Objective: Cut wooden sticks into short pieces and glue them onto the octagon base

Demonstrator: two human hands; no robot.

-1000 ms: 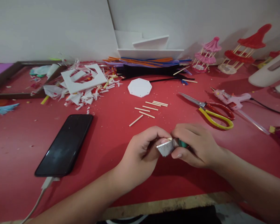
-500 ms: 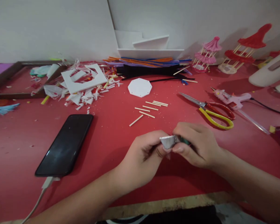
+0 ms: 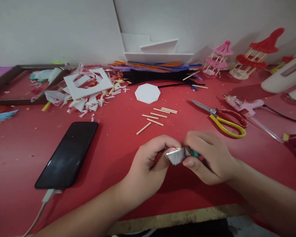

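Observation:
My right hand (image 3: 208, 158) is closed around a box cutter (image 3: 176, 156), its green handle mostly hidden in my palm. The wide metal blade points left, across the fingers of my left hand (image 3: 151, 164). That hand is closed in a pinch behind the blade. A pale bit shows at its fingertips, but what it holds is mostly hidden. Beyond my hands lie several short wooden sticks (image 3: 158, 115) on the red table. Farther back rests a white octagonal board (image 3: 147, 93) with small holes near its corners.
A phone (image 3: 67, 154) on a cable lies left. Scissors (image 3: 218, 118) and a pink glue gun (image 3: 244, 104) lie right. White scraps (image 3: 88, 84), pipe cleaners (image 3: 150, 65), a pink model tower (image 3: 217, 61) and a red one (image 3: 258, 57) stand at the back.
The blade has tilted, showing more of its flat face. My left fingers have shifted slightly behind it, and a pale bit now shows there.

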